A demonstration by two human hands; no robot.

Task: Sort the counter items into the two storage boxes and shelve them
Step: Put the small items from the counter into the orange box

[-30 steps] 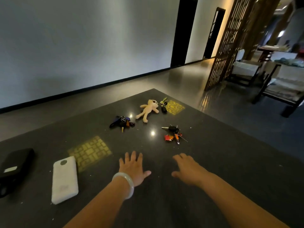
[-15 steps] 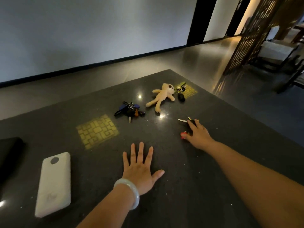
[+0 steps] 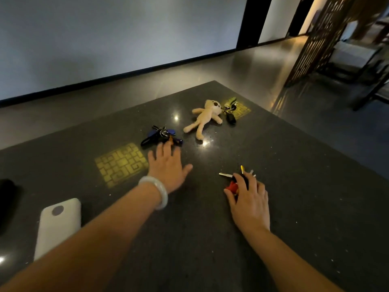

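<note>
Dark speckled stone forms the desk point(image 3: 294, 207), seen from above in a dim room with a pale wall and a carved wooden screen point(image 3: 315, 39) at the far right. Two yellow patterned squares are set into the surface, one near the left hand point(image 3: 121, 164) and one at the far edge under a small key bunch with a black fob point(image 3: 230, 111). The left hand point(image 3: 168, 167), a pale bangle point(image 3: 156, 191) worn on its wrist, is stretched forward with fingers straight and spread, the fingertips touching the near side of a blue-tagged key bunch point(image 3: 161, 135). The right hand point(image 3: 249, 197) is curled over a third key bunch with a red tag point(image 3: 232, 185), which is held against the desk; silver and yellow key tips are seen poking out beyond the fingers. A cream plush bear point(image 3: 205, 118) is laid on its back between the blue-tagged bunch and the black-fob bunch, its head just beside the latter. At the near left, a white rectangular device point(image 3: 57, 226) lies flat, partly covered by the left forearm, and a black object point(image 3: 6, 199) is cut off by the frame's edge; what it is cannot be told.
</note>
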